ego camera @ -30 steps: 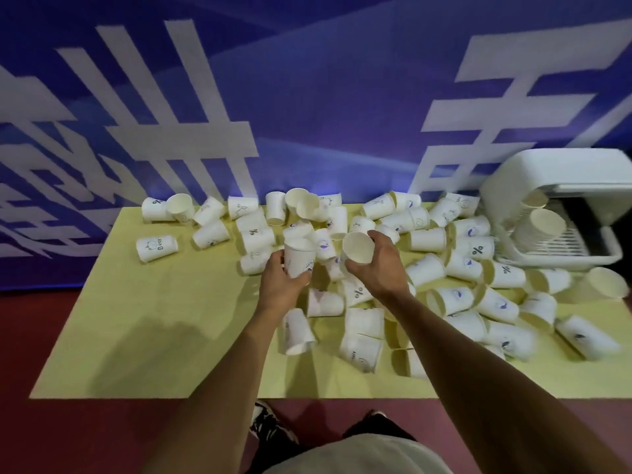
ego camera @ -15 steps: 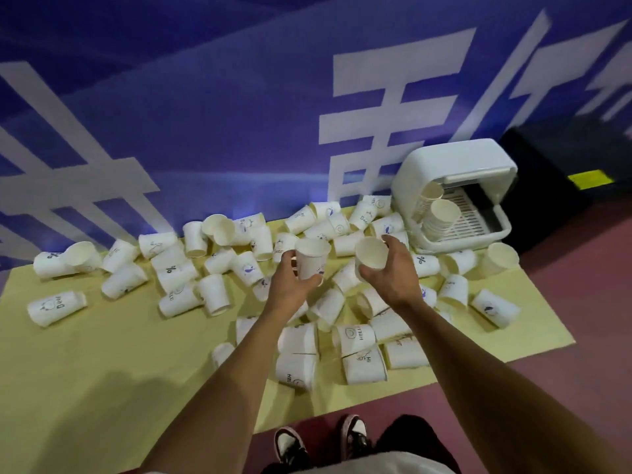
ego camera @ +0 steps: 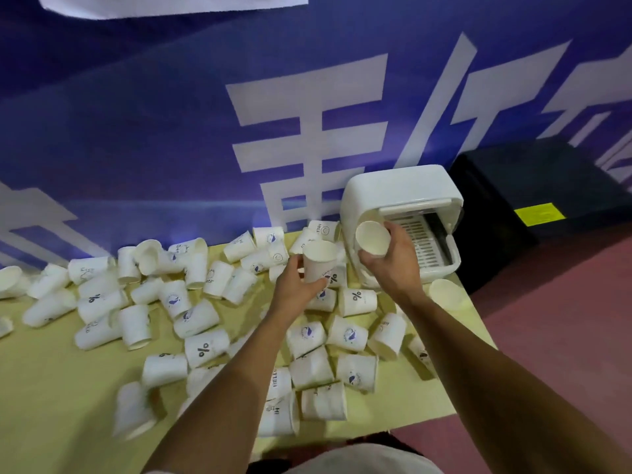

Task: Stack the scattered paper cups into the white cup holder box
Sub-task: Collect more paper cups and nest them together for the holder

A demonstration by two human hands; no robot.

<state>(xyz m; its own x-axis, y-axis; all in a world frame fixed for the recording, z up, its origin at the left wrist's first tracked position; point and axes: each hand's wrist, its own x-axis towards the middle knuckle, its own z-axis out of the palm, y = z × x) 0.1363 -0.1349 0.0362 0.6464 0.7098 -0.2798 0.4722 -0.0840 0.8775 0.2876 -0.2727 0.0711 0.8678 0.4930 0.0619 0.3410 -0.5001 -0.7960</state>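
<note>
Several white paper cups (ego camera: 205, 347) lie scattered on their sides across a yellow mat (ego camera: 61, 388). The white cup holder box (ego camera: 400, 189) stands at the mat's far right with its lid up and a slatted tray inside. My right hand (ego camera: 393, 265) grips one cup (ego camera: 372, 238), mouth turned toward me, right at the box's opening. My left hand (ego camera: 295, 290) holds another cup (ego camera: 319, 263) upright, just left of the box. Whatever cups sit inside the box are hidden behind my right hand.
A blue wall banner with white characters (ego camera: 307, 124) runs behind the mat. A black case with a yellow label (ego camera: 537, 213) sits right of the box on the red floor (ego camera: 564, 319). One cup (ego camera: 444, 292) lies at the mat's right edge.
Both hands have carried their cups rightward; the right hand now reaches the box opening, and the view has swung right so the box sits closer to centre.
</note>
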